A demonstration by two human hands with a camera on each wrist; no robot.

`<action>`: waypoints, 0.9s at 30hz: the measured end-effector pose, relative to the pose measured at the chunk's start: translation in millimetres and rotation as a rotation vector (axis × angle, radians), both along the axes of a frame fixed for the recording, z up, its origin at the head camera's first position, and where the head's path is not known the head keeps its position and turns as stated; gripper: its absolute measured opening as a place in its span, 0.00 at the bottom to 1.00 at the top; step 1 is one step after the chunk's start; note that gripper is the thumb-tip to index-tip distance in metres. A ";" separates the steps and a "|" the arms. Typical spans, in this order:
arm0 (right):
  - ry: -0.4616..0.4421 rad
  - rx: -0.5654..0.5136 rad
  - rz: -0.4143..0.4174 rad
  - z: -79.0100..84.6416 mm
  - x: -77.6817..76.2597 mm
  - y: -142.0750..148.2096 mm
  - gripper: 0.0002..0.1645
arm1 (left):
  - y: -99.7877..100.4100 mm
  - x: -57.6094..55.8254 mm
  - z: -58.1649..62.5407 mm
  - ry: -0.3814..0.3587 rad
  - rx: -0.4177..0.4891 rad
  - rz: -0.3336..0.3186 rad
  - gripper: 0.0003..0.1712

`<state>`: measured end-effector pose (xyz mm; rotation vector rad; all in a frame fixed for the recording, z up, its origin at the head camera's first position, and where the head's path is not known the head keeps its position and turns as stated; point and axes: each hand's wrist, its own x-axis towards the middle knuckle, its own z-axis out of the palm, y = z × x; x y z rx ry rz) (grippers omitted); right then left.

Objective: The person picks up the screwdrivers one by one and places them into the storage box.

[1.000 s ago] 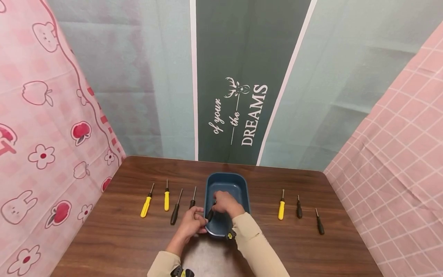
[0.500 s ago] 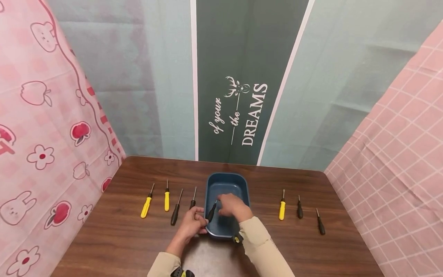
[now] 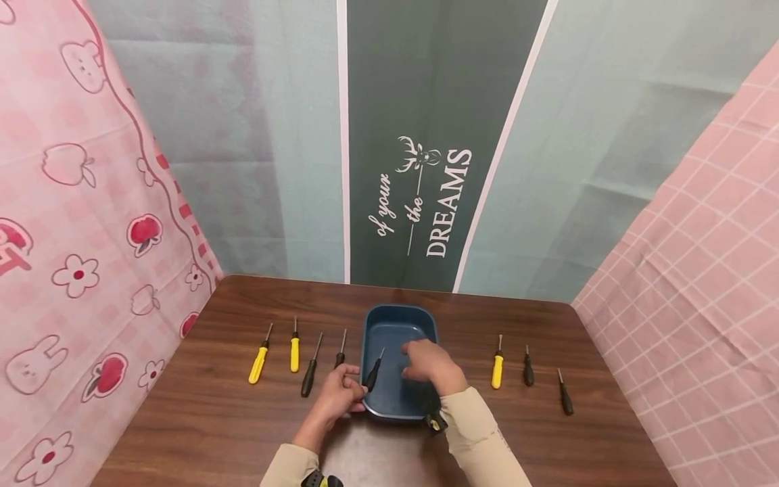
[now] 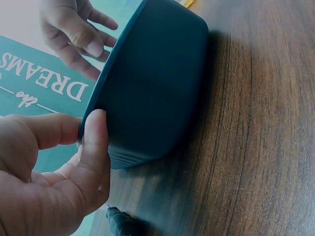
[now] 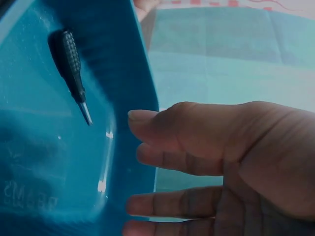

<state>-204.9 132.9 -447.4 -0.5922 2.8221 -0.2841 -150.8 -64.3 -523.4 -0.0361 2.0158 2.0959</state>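
Note:
A blue rectangular plastic box stands on the wooden table in front of the person. My left hand pinches its left rim between thumb and fingers; the left wrist view shows this grip on the box's wall up close. Inside the box, against the left side, lies a black-handled screwdriver, its tip pointing away. In the right wrist view the same screwdriver lies apart from my right hand, whose fingers are extended and hold nothing. From the head, the right hand hovers over the box's right side.
Left of the box lie two yellow screwdrivers and two black screwdrivers, one partly behind the left hand. To the right are a yellow screwdriver and two black screwdrivers. Patterned cloths hang around the table.
My right hand has let go of the black screwdriver, leaving it in the box, and has drawn off to the right. The left hand has kept its place on the rim.

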 end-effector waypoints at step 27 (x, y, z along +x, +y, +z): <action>0.098 -0.056 -0.181 -2.2 1.6 63.8 0.22 | 0.0 6.1 21.8 -0.012 0.010 -0.031 0.24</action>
